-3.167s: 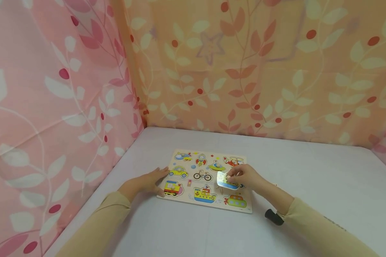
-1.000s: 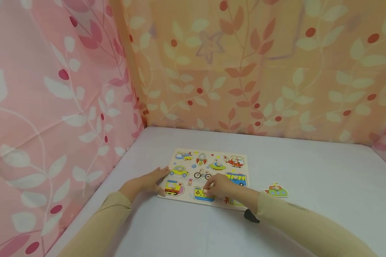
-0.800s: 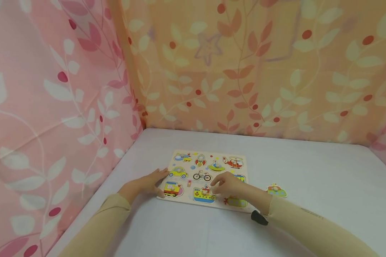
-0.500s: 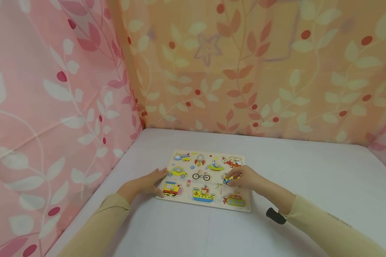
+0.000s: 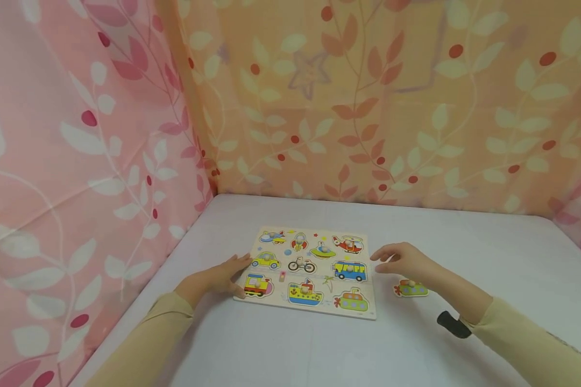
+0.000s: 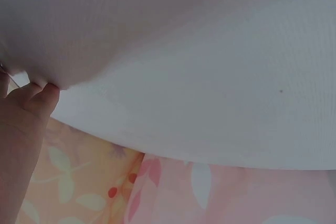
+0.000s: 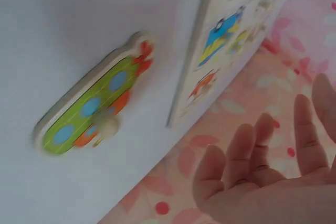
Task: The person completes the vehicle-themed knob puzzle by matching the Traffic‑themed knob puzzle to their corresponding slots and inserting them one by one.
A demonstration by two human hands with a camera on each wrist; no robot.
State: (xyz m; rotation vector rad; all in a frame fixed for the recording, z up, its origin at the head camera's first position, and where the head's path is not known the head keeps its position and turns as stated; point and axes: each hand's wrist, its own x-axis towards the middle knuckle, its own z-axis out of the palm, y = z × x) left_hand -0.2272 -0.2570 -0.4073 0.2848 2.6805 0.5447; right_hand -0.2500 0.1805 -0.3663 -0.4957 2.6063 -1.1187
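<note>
A wooden knob puzzle board (image 5: 366, 287) lies on the white table. Its bus piece (image 5: 350, 271) and ship piece (image 5: 305, 294) sit in their places, knobs up. The submarine recess (image 5: 351, 300) at the near right corner shows its printed picture and no knob. To the right of the board lies the loose submarine piece (image 7: 89, 108), green and orange with a pale knob. My right hand (image 5: 406, 262) hovers beside the board, above this piece, fingers loosely bent and holding nothing. My left hand (image 5: 220, 277) rests along the board's left edge, fingers spread.
More knobbed pieces fill the board, among them a helicopter (image 5: 348, 244), a car (image 5: 265, 260) and a train (image 5: 256, 285). Pink floral cloth (image 5: 92, 188) hangs at the left, orange floral cloth (image 5: 392, 107) behind the table. A black device (image 5: 454, 325) is at my right wrist.
The bus piece was held tilted over the board and now sits in it. My right hand has gone from the ship to the bus, then right, off the board. The left hand stays.
</note>
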